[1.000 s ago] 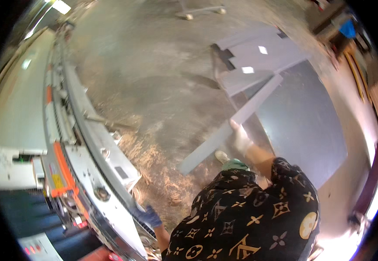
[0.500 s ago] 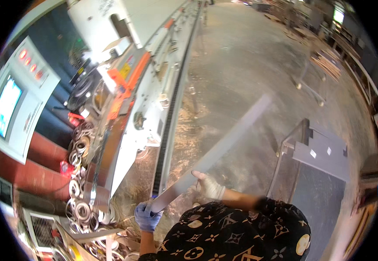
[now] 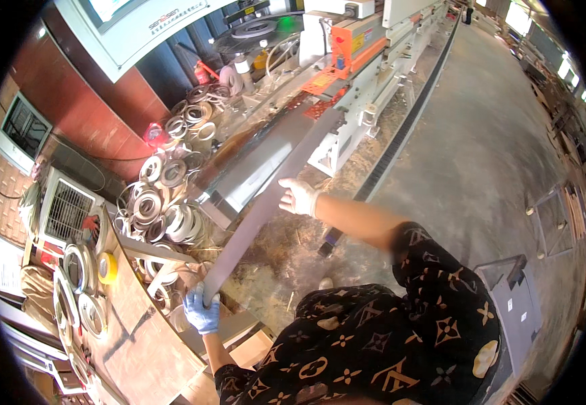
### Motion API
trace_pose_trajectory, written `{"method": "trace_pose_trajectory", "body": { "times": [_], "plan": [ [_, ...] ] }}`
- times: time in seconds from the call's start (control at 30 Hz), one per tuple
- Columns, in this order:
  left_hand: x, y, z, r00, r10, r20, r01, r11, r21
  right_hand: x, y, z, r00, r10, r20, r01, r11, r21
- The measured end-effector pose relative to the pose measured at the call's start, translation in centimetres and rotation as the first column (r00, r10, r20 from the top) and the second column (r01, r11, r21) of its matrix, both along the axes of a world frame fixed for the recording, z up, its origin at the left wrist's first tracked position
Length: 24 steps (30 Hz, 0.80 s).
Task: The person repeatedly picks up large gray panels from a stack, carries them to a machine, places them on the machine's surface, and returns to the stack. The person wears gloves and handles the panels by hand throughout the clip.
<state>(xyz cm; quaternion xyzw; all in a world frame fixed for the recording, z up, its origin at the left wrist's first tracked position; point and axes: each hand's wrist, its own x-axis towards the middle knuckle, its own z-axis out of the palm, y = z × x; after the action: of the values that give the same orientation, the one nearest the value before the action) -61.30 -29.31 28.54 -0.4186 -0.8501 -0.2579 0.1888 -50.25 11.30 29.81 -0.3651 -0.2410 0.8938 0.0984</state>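
Observation:
A long, narrow grey board [image 3: 249,233] slants across the view, its far end over the metal bed of a long machine [image 3: 269,158]. Whether the board touches the bed I cannot tell. My left hand [image 3: 202,309], in a blue glove, grips the near end with its fingers wrapped round the edge. Partway along, my right hand [image 3: 298,197] in a white glove closes on the right edge of the same board. An orange guard [image 3: 342,47] stands on the machine just past the board's far end.
Rolls of edge banding [image 3: 148,202] are heaped left of the machine. A wooden tabletop [image 3: 131,337] with a yellow tape roll [image 3: 107,268] stands at lower left. Dark grey panels [image 3: 519,310] are stacked at right. A black track [image 3: 401,135] runs along the floor beside the machine.
The view has turned left. The board has swung from over the open floor to the machine's bed, with both hands still holding it.

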Motion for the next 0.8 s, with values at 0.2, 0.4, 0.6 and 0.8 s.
{"method": "trace_pose_trajectory", "body": {
  "times": [0.2,0.4,0.6,0.8],
  "plan": [
    [-7.0,6.9,0.7,0.999,0.016,0.030,-0.016,1.000,-0.012,-7.9,2.8,-1.4,0.962,-0.271,0.041,0.199,0.793,0.576],
    [-13.0,15.8,-2.5,0.999,0.046,-0.016,-0.044,0.992,0.117,-9.2,4.3,0.5,0.710,-0.210,0.672,-0.687,0.007,0.727],
    [-12.6,22.5,-1.7,0.967,0.227,-0.119,-0.220,0.973,0.070,-11.0,6.4,-0.3,0.611,-0.301,0.732,-0.779,-0.066,0.624],
    [-13.0,22.5,-2.0,0.990,0.130,-0.046,-0.127,0.990,0.060,-10.4,7.2,-1.6,0.603,-0.320,0.730,-0.797,-0.237,0.555]
  ]
}}
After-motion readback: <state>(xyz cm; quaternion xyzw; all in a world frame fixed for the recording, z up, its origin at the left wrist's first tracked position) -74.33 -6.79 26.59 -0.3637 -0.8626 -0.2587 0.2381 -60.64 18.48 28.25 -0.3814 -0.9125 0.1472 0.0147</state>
